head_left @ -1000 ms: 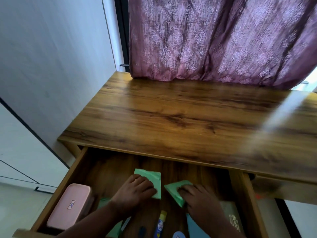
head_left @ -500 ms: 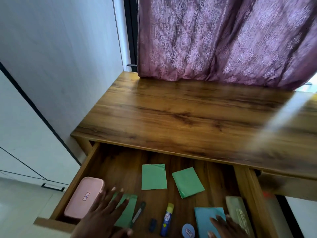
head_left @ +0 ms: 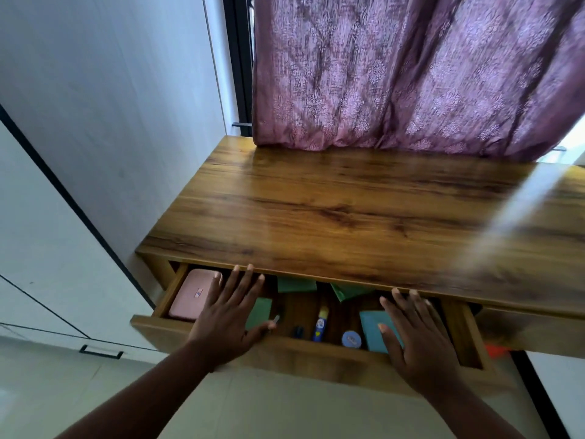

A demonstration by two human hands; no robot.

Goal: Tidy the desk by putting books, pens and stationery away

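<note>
The wooden drawer (head_left: 304, 356) under the desk top (head_left: 348, 213) stands only partly out. Inside lie a pink case (head_left: 190, 294) at the left, green paper pads (head_left: 296, 285), a glue stick (head_left: 320, 323), a small dark item (head_left: 297, 331), a round blue tin (head_left: 351, 339) and a teal notebook (head_left: 370, 327). My left hand (head_left: 229, 315) is flat on the drawer's front edge, fingers spread over the left half. My right hand (head_left: 418, 340) rests flat on the front edge at the right, over the teal notebook. Neither hand holds anything.
A purple curtain (head_left: 395, 74) hangs down onto the back of the desk. A white wall and white cupboard doors with a black handle (head_left: 100, 352) stand to the left. An orange item (head_left: 497, 350) shows below the desk at the right.
My hands left the green pads and came back to the drawer's front. The drawer has slid well in under the desk top, hiding much of its contents.
</note>
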